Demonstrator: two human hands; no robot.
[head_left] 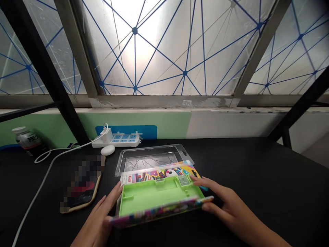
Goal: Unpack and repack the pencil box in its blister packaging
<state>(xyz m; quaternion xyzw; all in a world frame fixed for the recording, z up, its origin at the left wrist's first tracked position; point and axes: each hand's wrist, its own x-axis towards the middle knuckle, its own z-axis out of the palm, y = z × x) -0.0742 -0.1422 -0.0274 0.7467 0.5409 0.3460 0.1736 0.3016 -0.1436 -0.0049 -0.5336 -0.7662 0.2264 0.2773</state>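
An open pencil case [156, 195] with a green plastic inside and a colourful cartoon print lies on the black table [257, 171] in front of me. My left hand [99, 219] grips its near left corner, thumb under the lid edge and fingers along the side. My right hand [226, 206] holds the right end, fingers spread along the rim and the thumb on the near edge. Behind the case lies a clear plastic packaging tray [151, 158].
A phone [82, 185] lies left of the case. Further back are a white power strip [118, 140] with a plugged charger and white cable [41, 178], a small white oval object [108, 150], and a bottle [28, 140] at far left. Black frame bars cross both sides.
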